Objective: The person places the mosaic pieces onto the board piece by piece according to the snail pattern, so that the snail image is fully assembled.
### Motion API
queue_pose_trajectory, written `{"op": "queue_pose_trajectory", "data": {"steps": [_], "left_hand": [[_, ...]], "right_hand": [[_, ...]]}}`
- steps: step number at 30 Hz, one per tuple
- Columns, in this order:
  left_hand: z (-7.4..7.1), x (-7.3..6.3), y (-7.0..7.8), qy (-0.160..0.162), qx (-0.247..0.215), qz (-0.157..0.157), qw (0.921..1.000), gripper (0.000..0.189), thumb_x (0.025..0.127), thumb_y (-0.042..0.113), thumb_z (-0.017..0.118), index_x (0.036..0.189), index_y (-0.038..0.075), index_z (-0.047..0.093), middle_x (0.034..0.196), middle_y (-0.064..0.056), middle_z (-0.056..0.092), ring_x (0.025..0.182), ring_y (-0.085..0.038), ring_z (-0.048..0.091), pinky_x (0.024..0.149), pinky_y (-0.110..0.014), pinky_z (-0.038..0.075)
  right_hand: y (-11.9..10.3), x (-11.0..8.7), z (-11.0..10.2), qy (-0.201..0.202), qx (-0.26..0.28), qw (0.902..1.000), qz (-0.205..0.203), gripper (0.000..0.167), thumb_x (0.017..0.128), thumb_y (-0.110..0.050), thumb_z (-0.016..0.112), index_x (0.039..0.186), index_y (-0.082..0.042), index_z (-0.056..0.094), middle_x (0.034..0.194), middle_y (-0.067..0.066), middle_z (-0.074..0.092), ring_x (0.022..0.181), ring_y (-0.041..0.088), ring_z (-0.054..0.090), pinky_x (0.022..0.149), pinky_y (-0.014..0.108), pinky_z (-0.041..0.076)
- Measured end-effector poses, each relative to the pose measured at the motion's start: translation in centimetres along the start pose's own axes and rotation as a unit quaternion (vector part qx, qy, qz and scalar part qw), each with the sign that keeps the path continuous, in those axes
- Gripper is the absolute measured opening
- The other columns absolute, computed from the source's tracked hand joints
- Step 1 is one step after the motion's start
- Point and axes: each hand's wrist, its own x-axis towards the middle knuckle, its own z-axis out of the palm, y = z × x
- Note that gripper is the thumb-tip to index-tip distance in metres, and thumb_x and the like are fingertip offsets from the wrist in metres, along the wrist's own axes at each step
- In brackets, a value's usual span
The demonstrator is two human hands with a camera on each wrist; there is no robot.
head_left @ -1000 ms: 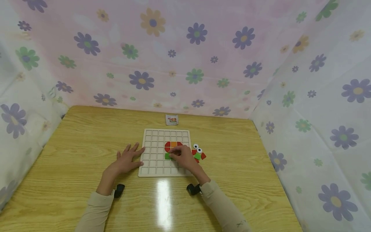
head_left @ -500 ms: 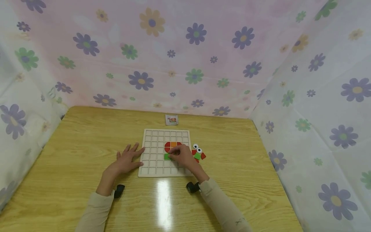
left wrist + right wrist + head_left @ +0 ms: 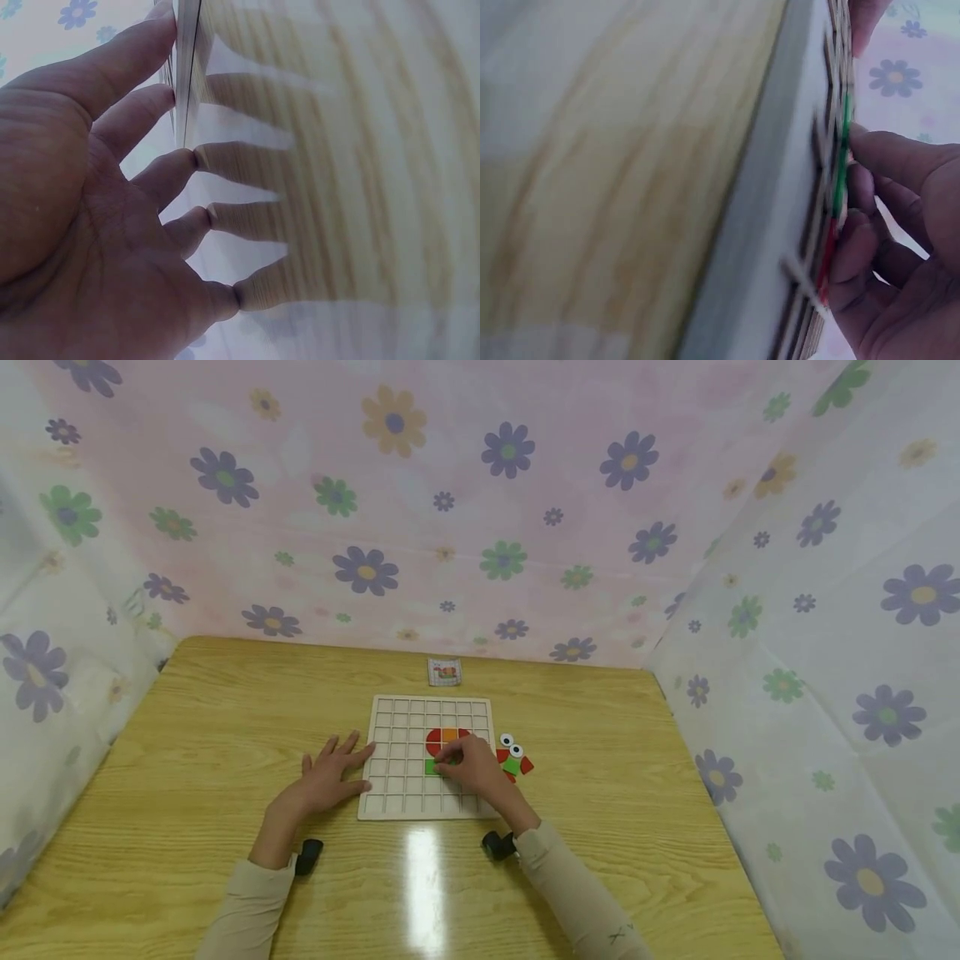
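Note:
A pale wooden grid board [image 3: 390, 807] lies flat on the table. My left hand [image 3: 324, 779] is spread at its left side, with thumb and index tip against the board's edge. In the left wrist view the fingertips [image 3: 221, 300] touch the shiny tabletop. My right hand [image 3: 480, 768] is over the board's right half, thumb and fingers curled at a green tile [image 3: 430, 767]. The right wrist view shows the thumb touching the green tile [image 3: 841, 180], with a red piece [image 3: 827, 259] beside it. Red rounded pieces [image 3: 433, 742] and an orange tile [image 3: 449, 735] sit just above; the hand partly covers them.
Right of the board lie loose pieces: two eye discs [image 3: 516, 750], a green tile [image 3: 512, 766] and red pieces [image 3: 527, 765]. A small picture card [image 3: 445, 672] lies behind the board. Flowered cloth walls [image 3: 442, 527] surround the table [image 3: 615, 735].
My right hand has shifted very slightly left at the green tile, and less of the tile shows now. The left hand stays in place.

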Motion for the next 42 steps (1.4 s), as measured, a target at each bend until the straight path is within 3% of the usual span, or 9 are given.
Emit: {"op": "queue_pose_trajectory", "data": {"steps": [6,12,15,29,34,42], "left_hand": [[0.0,0.2,-0.1,0.002,0.008,-0.002,1.0000,0.068,0.097,0.026,0.069,0.155,0.004,0.040,0.165,-0.030,0.016,0.148,-0.061,0.005,0.103,-0.087,0.000],[0.0,0.2,0.1,0.003,0.006,-0.004,1.0000,0.068,0.097,0.025,0.069,0.155,0.003,0.040,0.165,-0.030,0.016,0.148,-0.061,0.004,0.103,-0.087,0.000],[0.0,0.2,0.1,0.002,0.005,-0.007,1.0000,0.068,0.097,0.025,0.069,0.155,0.004,0.040,0.165,-0.030,0.016,0.148,-0.060,0.003,0.104,-0.086,-0.001],[-0.1,0.0,0.5,-0.003,0.001,-0.002,1.0000,0.067,0.098,0.024,0.068,0.155,0.002,0.040,0.164,-0.031,0.016,0.148,-0.061,0.003,0.104,-0.086,0.000],[-0.1,0.0,0.5,-0.003,0.003,0.002,1.0000,0.066,0.098,0.024,0.068,0.155,0.002,0.041,0.164,-0.032,0.017,0.148,-0.061,0.004,0.104,-0.086,0.001],[-0.1,-0.1,0.6,-0.003,-0.001,0.001,1.0000,0.066,0.099,0.022,0.067,0.155,0.001,0.040,0.164,-0.032,0.016,0.148,-0.061,0.003,0.104,-0.086,0.000]], "right_hand": [[-0.3,-0.3,-0.4,-0.009,0.004,0.9995,-0.029,0.004,0.091,-0.013,0.078,0.092,-0.009,0.079,0.086,0.000,0.073,0.075,0.007,0.061,0.070,0.023,0.052],[0.8,-0.8,-1.7,0.040,0.059,0.9949,-0.072,0.006,0.092,-0.008,0.075,0.095,-0.004,0.079,0.088,0.007,0.075,0.075,0.013,0.063,0.069,0.024,0.053],[1.7,-1.3,-2.6,0.064,0.074,0.9925,-0.074,0.007,0.093,-0.008,0.074,0.096,-0.003,0.079,0.088,0.009,0.075,0.072,0.013,0.062,0.065,0.024,0.052],[6.9,-4.7,-6.4,0.143,0.062,0.9871,0.036,0.007,0.092,-0.008,0.076,0.097,-0.006,0.080,0.090,0.007,0.072,0.073,0.014,0.058,0.066,0.026,0.049],[8.5,-5.6,-7.4,0.163,0.032,0.9831,0.078,0.017,0.087,-0.005,0.079,0.104,-0.004,0.078,0.093,0.010,0.073,0.077,0.017,0.060,0.069,0.027,0.049],[8.9,-6.3,-8.3,0.137,0.004,0.9822,0.129,0.028,0.087,-0.008,0.080,0.112,0.002,0.076,0.106,0.017,0.075,0.090,0.026,0.066,0.077,0.036,0.054]]}}
